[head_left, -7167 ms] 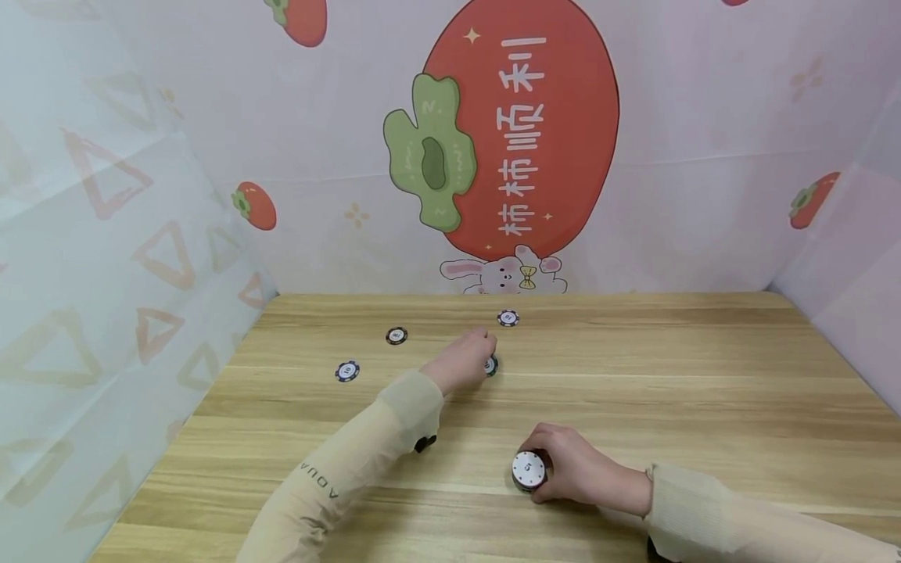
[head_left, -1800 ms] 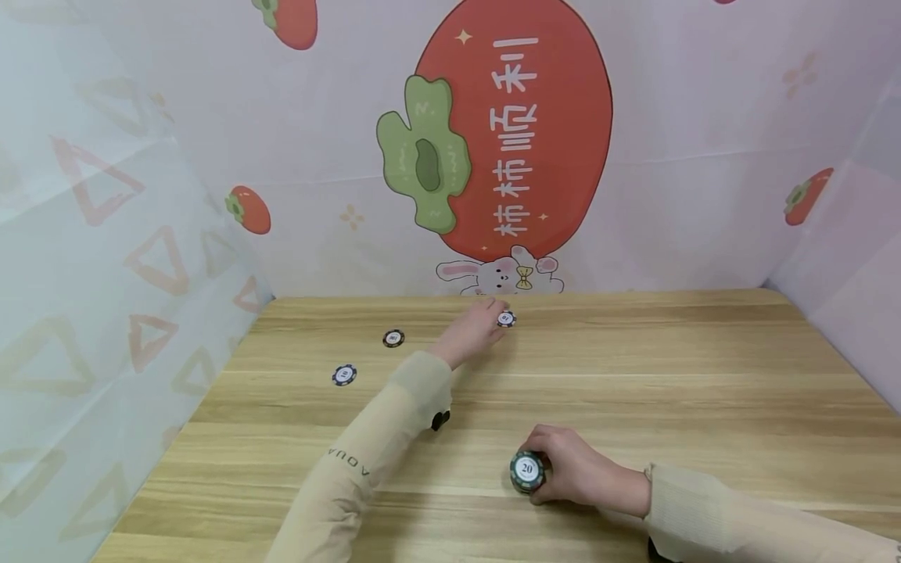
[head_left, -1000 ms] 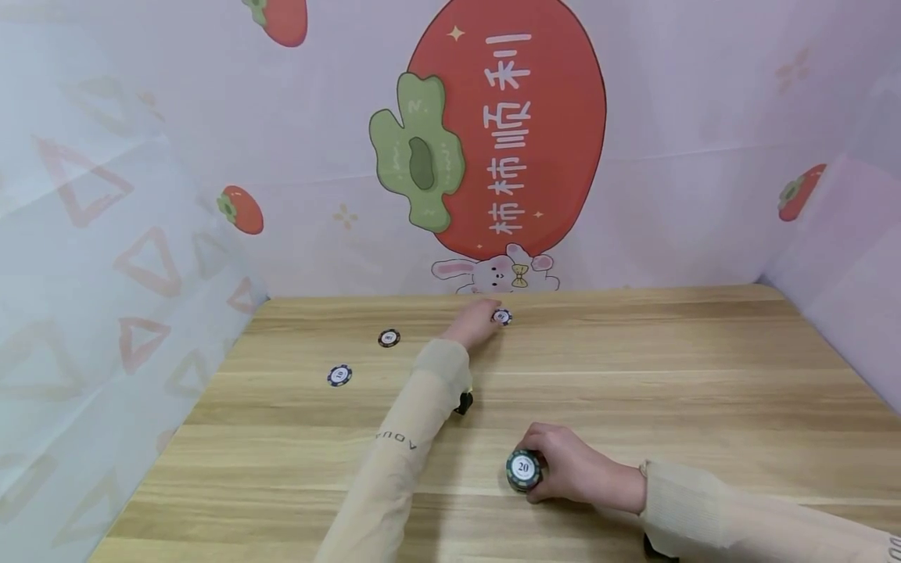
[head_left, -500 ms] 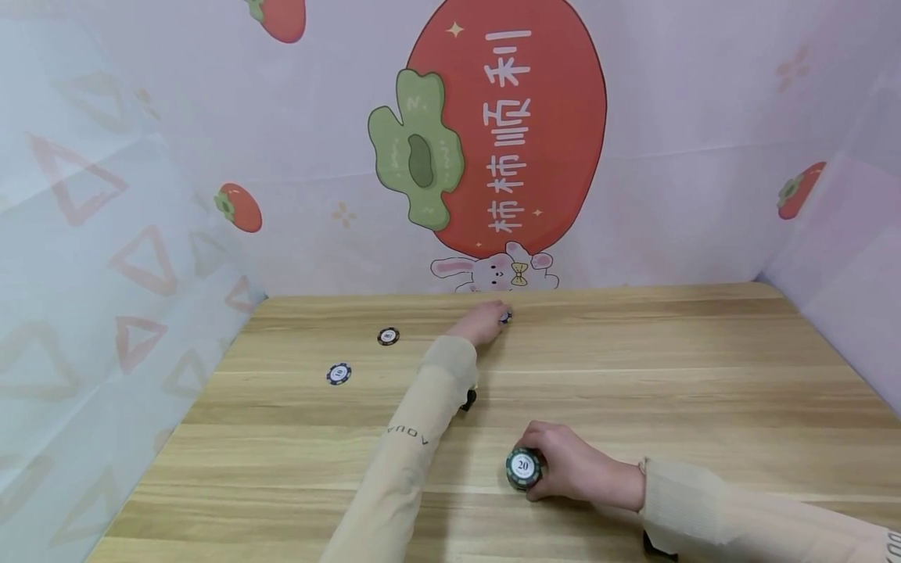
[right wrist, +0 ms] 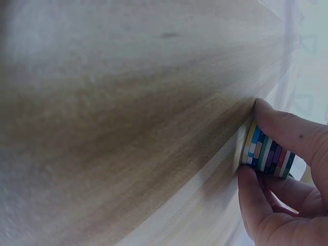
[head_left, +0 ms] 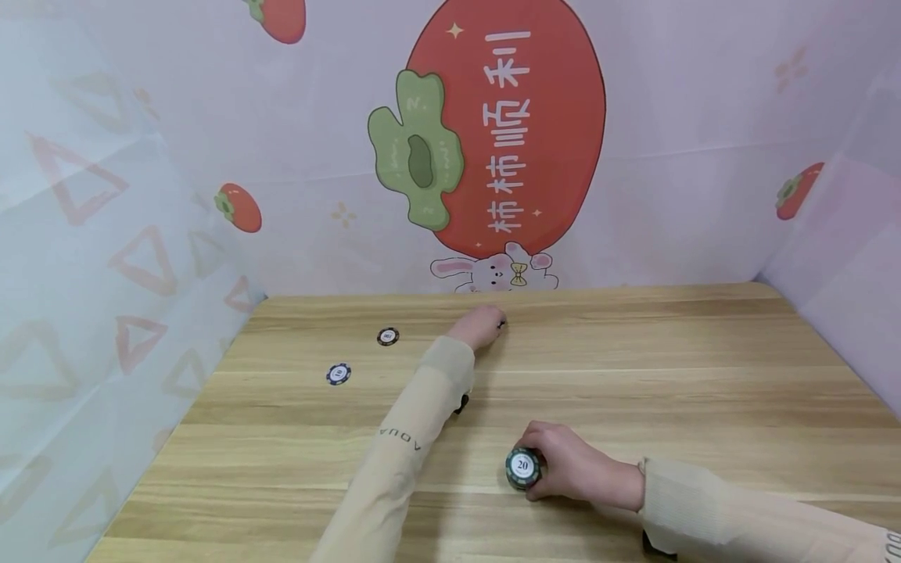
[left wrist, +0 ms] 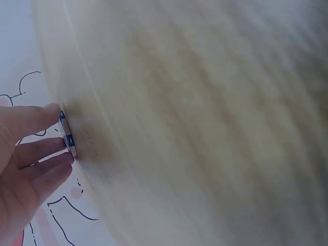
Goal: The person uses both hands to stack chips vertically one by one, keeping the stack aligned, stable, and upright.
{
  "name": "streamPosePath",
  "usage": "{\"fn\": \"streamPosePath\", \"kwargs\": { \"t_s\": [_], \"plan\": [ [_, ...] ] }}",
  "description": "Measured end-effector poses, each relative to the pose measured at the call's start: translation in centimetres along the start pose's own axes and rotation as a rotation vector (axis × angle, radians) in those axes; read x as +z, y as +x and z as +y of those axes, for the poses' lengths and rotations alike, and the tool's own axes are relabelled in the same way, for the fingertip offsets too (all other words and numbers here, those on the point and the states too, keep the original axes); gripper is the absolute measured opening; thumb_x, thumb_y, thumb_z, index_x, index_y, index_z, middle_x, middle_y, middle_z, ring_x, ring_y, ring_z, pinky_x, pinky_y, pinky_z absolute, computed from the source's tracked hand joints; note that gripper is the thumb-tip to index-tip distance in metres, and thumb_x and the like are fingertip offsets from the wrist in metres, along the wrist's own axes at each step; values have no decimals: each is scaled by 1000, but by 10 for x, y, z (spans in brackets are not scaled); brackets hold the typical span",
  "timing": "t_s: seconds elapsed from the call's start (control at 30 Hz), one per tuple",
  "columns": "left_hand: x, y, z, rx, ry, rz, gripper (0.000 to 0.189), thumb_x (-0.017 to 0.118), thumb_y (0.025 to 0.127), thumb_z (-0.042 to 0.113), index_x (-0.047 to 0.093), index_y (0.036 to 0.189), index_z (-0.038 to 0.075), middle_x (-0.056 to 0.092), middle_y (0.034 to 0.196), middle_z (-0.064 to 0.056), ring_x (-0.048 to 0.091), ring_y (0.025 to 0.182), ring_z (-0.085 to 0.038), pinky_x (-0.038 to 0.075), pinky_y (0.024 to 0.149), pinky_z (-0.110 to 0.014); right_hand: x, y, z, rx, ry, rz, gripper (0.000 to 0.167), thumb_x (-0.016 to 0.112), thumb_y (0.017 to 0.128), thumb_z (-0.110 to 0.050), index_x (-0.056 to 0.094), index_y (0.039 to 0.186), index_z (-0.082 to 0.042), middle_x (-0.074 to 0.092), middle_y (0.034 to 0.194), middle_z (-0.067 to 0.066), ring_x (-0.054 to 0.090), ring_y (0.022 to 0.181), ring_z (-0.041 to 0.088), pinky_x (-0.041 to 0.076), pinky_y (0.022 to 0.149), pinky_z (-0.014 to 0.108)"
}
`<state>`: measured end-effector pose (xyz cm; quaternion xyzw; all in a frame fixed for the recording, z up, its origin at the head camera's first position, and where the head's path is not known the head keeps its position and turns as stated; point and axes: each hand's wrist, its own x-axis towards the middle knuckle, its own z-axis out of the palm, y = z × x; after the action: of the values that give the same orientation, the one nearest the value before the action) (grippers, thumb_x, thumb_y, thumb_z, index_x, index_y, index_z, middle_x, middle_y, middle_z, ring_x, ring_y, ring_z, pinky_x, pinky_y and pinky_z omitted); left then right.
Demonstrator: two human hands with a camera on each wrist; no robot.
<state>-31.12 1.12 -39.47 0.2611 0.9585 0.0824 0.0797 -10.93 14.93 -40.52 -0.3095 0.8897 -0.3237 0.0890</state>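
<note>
Near the table's back edge, my left hand [head_left: 480,325] pinches a single poker chip [left wrist: 67,132] between thumb and fingers. The left wrist view shows that chip's blue-and-white edge, tilted close over the wood. My right hand [head_left: 566,463] grips a stack of poker chips [right wrist: 267,150] at the front middle of the table, thumb on one side and fingers on the other. Several colours show along the stack's side, and a green chip marked 20 [head_left: 522,465] tops it in the head view.
Two loose chips lie flat on the left part of the wooden table [head_left: 633,391]: a black one [head_left: 388,336] farther back and a blue one [head_left: 339,374] nearer. Printed cloth walls [head_left: 669,211] rise behind the table and at both sides.
A green 20 chip came to top the stack, in place of a white one. My left hand moved to the back chip and now has it pinched, tipped up. The right hand held still.
</note>
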Motion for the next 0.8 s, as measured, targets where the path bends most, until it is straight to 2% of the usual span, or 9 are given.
{"fn": "streamPosePath", "kwargs": {
  "t_s": [0.13,0.33,0.47,0.57,0.67,0.8],
  "plan": [
    [-1,-5,1,12,25,33,21,46,93,8,66,99,8,63,94,-3,52,79,-15,46,76,-28,0,0,0,0,-1,-2,40,85,55,-11,64,88,-10,54,86,-9,53,82,5,47,74,23],
    [1,-5,1,18,88,56,14,50,90,6,63,86,9,60,83,-2,50,73,-15,45,70,-27,0,0,0,-12,-2,8,40,85,55,-11,64,88,-10,54,85,-10,53,81,5,47,74,23],
    [0,-5,1,31,144,38,9,54,89,7,62,89,9,61,87,-3,52,76,-14,46,74,-28,1,0,0,-14,-11,13,40,85,54,-11,64,88,-10,54,85,-10,53,81,5,47,73,23],
    [-2,-8,2,50,188,26,11,58,87,10,62,97,7,59,93,-5,52,81,-15,45,77,-27,0,0,0,-13,-13,13,40,86,54,-11,64,87,-10,54,85,-10,53,80,5,47,73,23],
    [-4,-11,3,59,202,30,17,61,85,12,62,102,7,54,98,-6,49,84,-15,44,78,-27,0,0,0,-8,-9,7,40,85,54,-11,64,88,-10,54,85,-10,53,81,5,47,73,24],
    [-6,-15,4,70,197,59,15,57,88,8,62,102,6,51,98,-6,48,85,-16,44,77,-27,0,0,0,-9,-8,7,40,85,54,-11,64,88,-10,54,85,-9,53,81,5,47,73,24]
  ]
}}
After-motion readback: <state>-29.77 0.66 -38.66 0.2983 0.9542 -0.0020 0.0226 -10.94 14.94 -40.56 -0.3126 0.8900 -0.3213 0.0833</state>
